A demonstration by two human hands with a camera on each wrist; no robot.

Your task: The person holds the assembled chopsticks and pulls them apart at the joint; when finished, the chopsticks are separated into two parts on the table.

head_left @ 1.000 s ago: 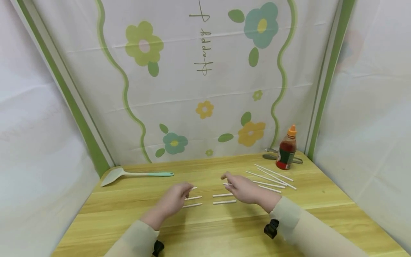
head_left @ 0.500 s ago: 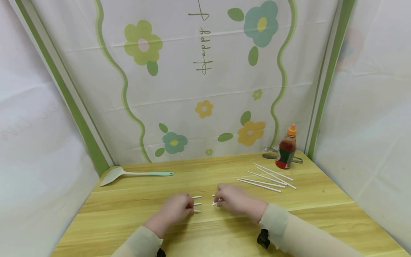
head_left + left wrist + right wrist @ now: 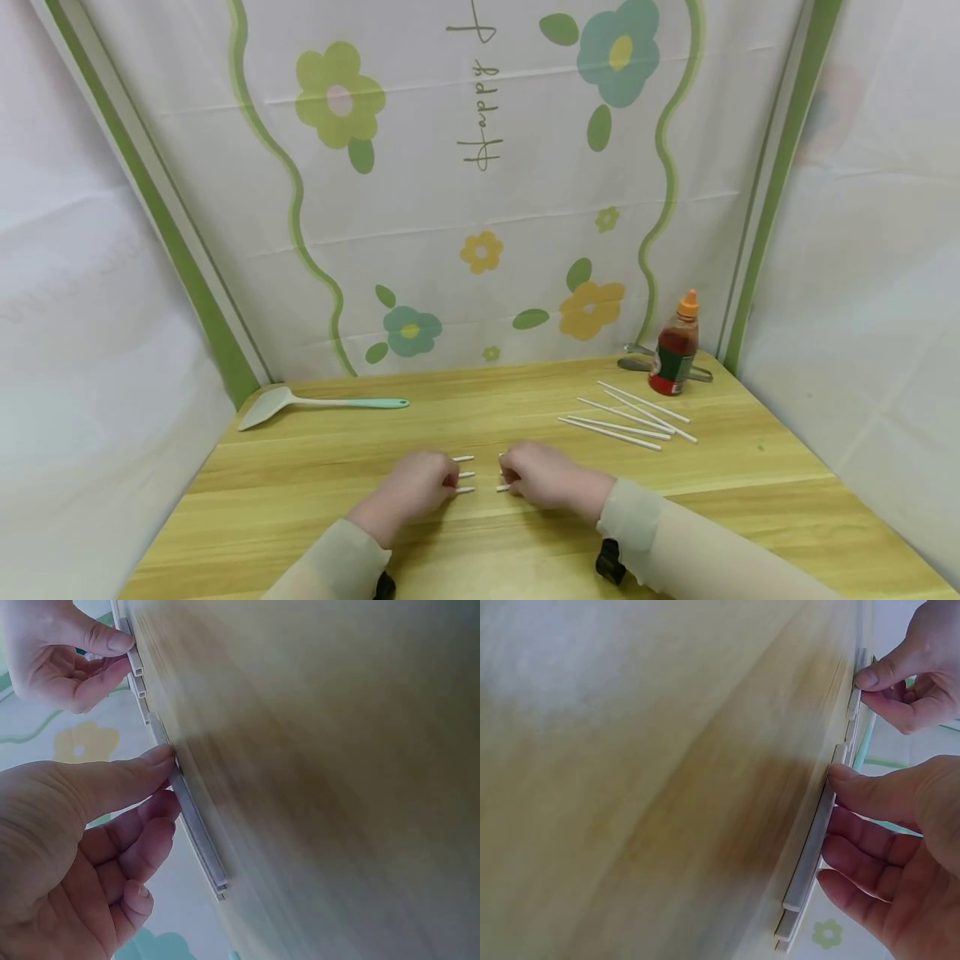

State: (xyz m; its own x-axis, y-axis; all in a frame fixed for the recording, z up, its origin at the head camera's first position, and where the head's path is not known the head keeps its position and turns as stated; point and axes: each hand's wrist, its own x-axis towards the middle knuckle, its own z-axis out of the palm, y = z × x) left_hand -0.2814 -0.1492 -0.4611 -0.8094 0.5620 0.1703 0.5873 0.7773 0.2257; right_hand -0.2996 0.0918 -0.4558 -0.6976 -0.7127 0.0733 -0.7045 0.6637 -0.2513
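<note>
My left hand (image 3: 420, 487) pinches a short white stick (image 3: 201, 829) between thumb and fingers, low against the wooden table. Its narrowed tip (image 3: 465, 490) shows past the fingers in the head view. Opposite, my right hand (image 3: 543, 475) pinches another short white stick (image 3: 810, 855), also at table level. Two more short sticks lie behind each held one, roughly parallel, partly hidden by the hands. A small gap separates the left group from the right group.
Several long white sticks (image 3: 630, 415) lie loosely at the right. Behind them stand a red sauce bottle (image 3: 674, 350) and metal tongs (image 3: 636, 364). A spatula with a mint handle (image 3: 375, 403) lies at the back left. Patterned cloth (image 3: 420, 208) hangs behind the table (image 3: 480, 558).
Both hands have come nearer the body, each bringing a short stick in front of the two lying on its side. The right stick has shifted slightly nearer since half a second ago.
</note>
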